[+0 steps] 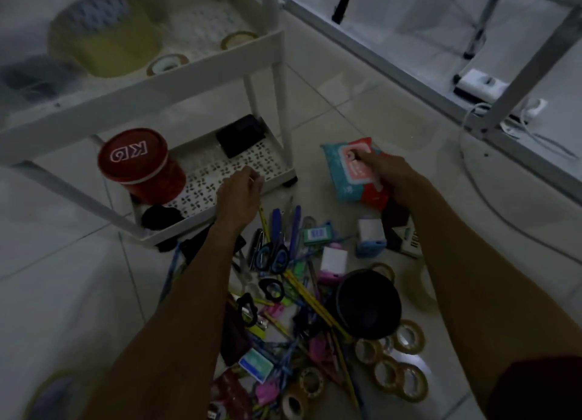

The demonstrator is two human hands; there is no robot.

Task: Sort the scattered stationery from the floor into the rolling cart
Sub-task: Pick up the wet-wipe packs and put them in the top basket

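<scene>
1. The right hand (387,174) is clamped on the wipes pack (349,180), fingers curled over its pink label flap. The pack is low by the floor, off the right front corner of the rolling cart (274,44). I cannot tell whether it is lifted or resting.
2. The left hand (241,186) sits over the front edge of the cart's lower shelf (252,164). There is a small glint at the fingers, but I cannot tell if it holds anything.
3. Step in hand, as I judge it: shelve the pack. Keep it flat, bring it in over the front edge, and set it on the perforated stretch between the red tin (135,158) and the black box (241,134). Draw the left hand clear first.
4. The stationery pile (283,278) lies on the floor before the cart, unsorted.
5. Writing: the tin lid reads "KG", upside down to me. The pack's print is too blurred to read.
</scene>
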